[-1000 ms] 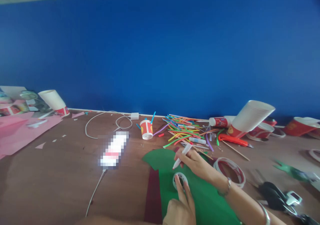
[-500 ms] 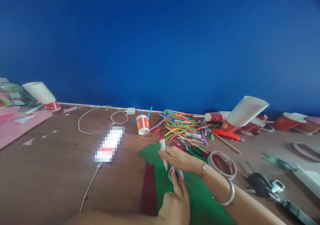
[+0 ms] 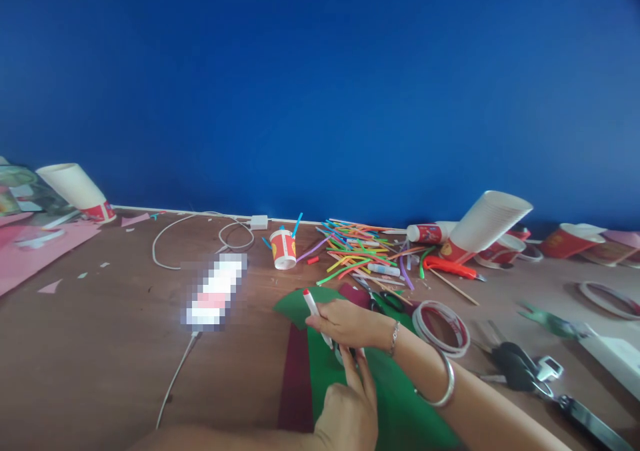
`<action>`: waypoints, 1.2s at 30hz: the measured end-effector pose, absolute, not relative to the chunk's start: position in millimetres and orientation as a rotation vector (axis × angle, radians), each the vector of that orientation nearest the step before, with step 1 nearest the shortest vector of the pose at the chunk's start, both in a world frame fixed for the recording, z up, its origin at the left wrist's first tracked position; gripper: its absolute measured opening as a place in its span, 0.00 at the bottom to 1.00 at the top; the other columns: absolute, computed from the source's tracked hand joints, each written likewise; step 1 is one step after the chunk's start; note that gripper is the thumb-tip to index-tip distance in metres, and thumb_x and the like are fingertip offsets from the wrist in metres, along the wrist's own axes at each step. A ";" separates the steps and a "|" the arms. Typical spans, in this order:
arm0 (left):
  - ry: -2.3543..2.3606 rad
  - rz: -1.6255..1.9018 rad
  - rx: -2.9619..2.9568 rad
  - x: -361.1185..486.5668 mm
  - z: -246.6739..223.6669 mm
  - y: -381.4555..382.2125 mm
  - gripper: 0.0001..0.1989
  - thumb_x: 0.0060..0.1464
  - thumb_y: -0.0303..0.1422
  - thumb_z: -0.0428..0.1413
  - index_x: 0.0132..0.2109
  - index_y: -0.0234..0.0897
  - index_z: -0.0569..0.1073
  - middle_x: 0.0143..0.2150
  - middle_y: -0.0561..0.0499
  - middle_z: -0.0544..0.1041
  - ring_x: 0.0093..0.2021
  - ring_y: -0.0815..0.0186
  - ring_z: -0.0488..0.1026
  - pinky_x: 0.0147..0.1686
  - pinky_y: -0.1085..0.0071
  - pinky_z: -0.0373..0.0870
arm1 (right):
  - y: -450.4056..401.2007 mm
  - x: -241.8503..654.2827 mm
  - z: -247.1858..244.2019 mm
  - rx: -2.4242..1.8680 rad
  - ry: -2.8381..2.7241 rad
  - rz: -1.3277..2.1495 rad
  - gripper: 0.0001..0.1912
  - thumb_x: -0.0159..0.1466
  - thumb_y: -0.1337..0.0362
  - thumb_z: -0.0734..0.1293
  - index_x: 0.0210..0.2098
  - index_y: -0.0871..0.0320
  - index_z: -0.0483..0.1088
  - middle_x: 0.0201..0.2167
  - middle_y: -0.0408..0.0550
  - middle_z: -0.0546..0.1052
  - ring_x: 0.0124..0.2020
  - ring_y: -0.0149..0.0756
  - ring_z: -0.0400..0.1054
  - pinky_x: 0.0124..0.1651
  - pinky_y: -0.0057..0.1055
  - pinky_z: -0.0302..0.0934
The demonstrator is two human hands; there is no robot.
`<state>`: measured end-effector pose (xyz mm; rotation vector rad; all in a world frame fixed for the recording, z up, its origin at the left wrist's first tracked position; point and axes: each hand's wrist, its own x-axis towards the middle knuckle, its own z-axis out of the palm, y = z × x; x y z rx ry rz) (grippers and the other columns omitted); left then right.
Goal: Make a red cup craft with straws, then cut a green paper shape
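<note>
My right hand (image 3: 345, 322) is closed round a white marker (image 3: 311, 302) with a red end. The marker tilts left, its lower end beside a small round ring (image 3: 339, 354). My left hand (image 3: 349, 401) presses the ring down with two straight fingers, its other fingers curled. Most of the ring is hidden by my hands. Beneath them lies green paper (image 3: 400, 397), partly over a dark red sheet (image 3: 294, 384). A silver bangle and a thin bracelet circle my right wrist.
Scissors (image 3: 373, 296) and colourful sticks (image 3: 350, 254) lie behind my hands. Tape rolls (image 3: 419, 327), keys (image 3: 517, 367) and an orange cutter (image 3: 453, 267) are to the right. Stacked paper cups (image 3: 485, 227) lean near the blue wall. A charging phone (image 3: 215, 291) and a cup (image 3: 283, 249) lie leftward.
My right hand has shifted left and turned the marker, whose red end now leans further left and lower. My left hand stays on the ring. The view has moved slightly.
</note>
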<state>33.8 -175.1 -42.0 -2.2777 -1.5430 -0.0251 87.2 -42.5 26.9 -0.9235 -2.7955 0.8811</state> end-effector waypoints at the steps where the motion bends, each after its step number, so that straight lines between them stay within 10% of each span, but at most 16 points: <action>1: -1.539 -0.024 -2.276 33.6 -42.1 -175.2 0.23 0.49 0.27 0.51 0.53 0.33 0.70 0.49 0.29 0.72 0.13 0.70 0.66 0.12 0.73 0.63 | -42.3 87.0 25.9 -0.926 -2.809 0.853 0.22 0.67 0.54 0.51 0.25 0.58 0.66 0.20 0.43 0.69 0.22 0.31 0.62 0.27 0.28 0.49; 36: -1.372 0.081 -2.322 24.0 -29.0 -170.2 0.25 0.48 0.23 0.47 0.54 0.26 0.68 0.50 0.22 0.69 0.11 0.72 0.65 0.09 0.77 0.63 | -48.9 131.3 6.3 -1.271 -2.220 1.006 0.18 0.66 0.58 0.53 0.26 0.60 0.64 0.22 0.44 0.71 0.24 0.29 0.63 0.29 0.25 0.56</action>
